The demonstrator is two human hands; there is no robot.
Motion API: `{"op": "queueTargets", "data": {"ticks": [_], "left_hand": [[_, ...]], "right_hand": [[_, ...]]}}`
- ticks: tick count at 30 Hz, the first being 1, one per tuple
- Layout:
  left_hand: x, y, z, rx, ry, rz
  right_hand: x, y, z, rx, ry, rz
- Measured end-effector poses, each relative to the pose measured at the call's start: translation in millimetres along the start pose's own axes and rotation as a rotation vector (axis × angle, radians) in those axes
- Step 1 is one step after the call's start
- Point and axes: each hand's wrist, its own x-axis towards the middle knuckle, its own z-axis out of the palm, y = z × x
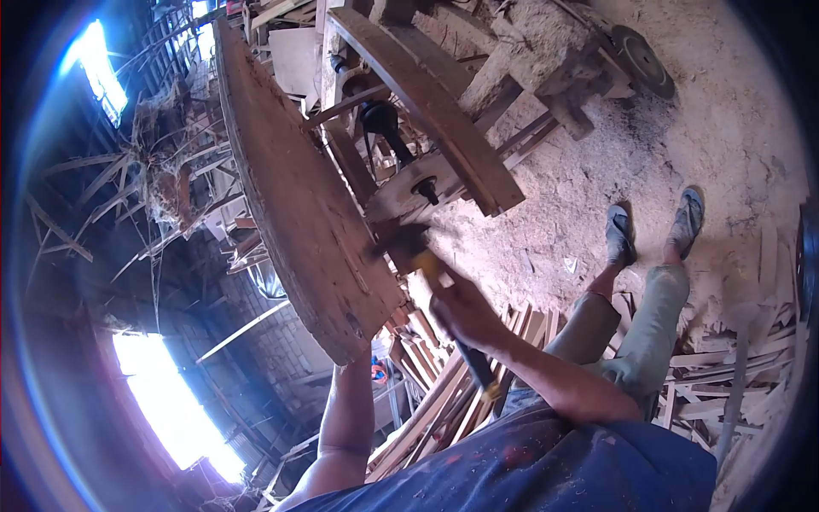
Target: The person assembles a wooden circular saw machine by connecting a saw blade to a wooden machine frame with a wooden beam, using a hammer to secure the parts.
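Observation:
My right hand [465, 311] is closed around the handle of a hammer [476, 365], dark with yellow parts. The hammer's head is smeared by motion, close to the edge of a long, thick wooden board [311, 209]. This board is rough and worn, with a curved outer edge. My left forearm [348, 405] reaches up to the board's near end; the hand itself is hidden behind the wood. Beside the board, a round saw blade [397, 194] sits on a dark shaft [388, 128]. A second wooden beam [435, 111] runs along the blade's other side.
Sawdust [546, 222] covers the ground around my feet [621, 232]. Stacked wood strips [444, 388] lie near my legs, with more scrap wood [725, 375] at the right. A loose disc [641, 60] rests on the ground. Tangled sticks [171, 188] stand at the left.

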Motion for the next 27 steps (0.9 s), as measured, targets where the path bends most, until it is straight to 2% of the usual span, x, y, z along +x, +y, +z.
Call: {"op": "queueTargets", "data": {"ticks": [1, 2, 3, 5, 6, 8, 10, 13, 15, 17, 18, 21, 27], "left_hand": [[-2, -2, 1, -0.002, 0.001, -0.017], [-3, -4, 2, -0.007, -0.004, -0.035], [-4, -6, 2, -0.022, -0.009, -0.055], [-8, -11, 4, -0.061, -0.024, -0.097], [-11, -11, 6, -0.067, -0.03, -0.113], [-13, -8, 14, -0.075, -0.04, -0.128], [-11, 8, 29, -0.033, 0.005, -0.043], [-13, 34, 51, 0.113, 0.11, 0.145], [-21, 53, 62, 0.202, 0.145, 0.257], [-25, 67, 68, 0.262, 0.141, 0.336], [-27, 75, 67, 0.289, 0.131, 0.368], [-24, 87, 64, 0.332, 0.09, 0.442], [-33, 122, 62, 0.392, 0.051, 0.323]], "right_hand": [[-1, 5, 0, -0.1, -0.108, 0.014], [-2, 6, -2, -0.014, -0.122, 0.095], [-5, -18, -2, -0.009, -0.105, 0.135], [-5, -11, 0, -0.077, 0.015, 0.094], [-4, -14, -4, -0.102, -0.041, 0.194], [-2, -25, -5, -0.224, -0.089, 0.178], [-2, -54, -2, -0.261, -0.077, 0.271], [12, -82, 0, -0.417, -0.016, 0.207], [27, -118, 11, -0.619, 0.1, 0.184], [47, -147, 15, -0.845, 0.199, 0.116], [60, -160, 14, -0.85, 0.235, 0.047], [105, -214, 18, -0.999, 0.31, 0.029], [194, -280, 46, -0.777, 0.374, -0.06]]}}
